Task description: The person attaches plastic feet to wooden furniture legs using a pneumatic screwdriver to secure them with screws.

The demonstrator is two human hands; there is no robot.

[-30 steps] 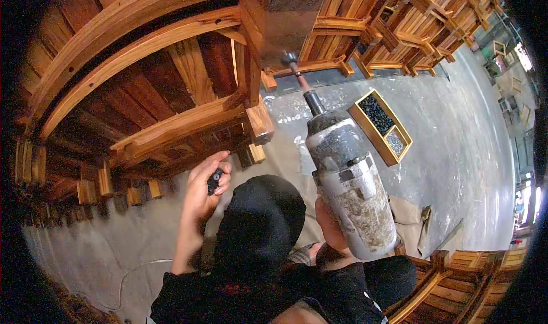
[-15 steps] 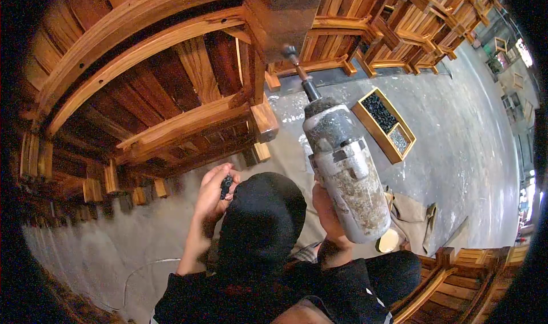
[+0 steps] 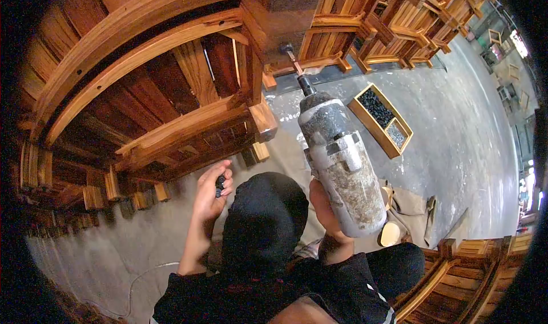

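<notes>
My right hand (image 3: 326,210) is wrapped round a worn grey power driver (image 3: 345,164), partly hidden behind its body. The driver's bit meets a dark round piece (image 3: 286,49) at the end of a thick wooden post (image 3: 279,16). That post belongs to a slatted wooden frame with curved rails (image 3: 142,56). Below the frame, my left hand (image 3: 212,188) is raised with its fingers curled round several small black pieces (image 3: 220,186). A black cap (image 3: 265,227) on a head fills the space between the two hands.
An open wooden box (image 3: 381,120) on the grey floor holds black pieces in one compartment and small shiny pieces in another. More slatted frames (image 3: 342,27) stand behind. Brown cloth (image 3: 408,210) and a round pale item (image 3: 390,234) lie at the right. Another frame (image 3: 456,278) is at lower right.
The driver has shifted slightly left and up in view, its tip still at the post. My left hand has turned a little, and its fingers have moved around the black pieces.
</notes>
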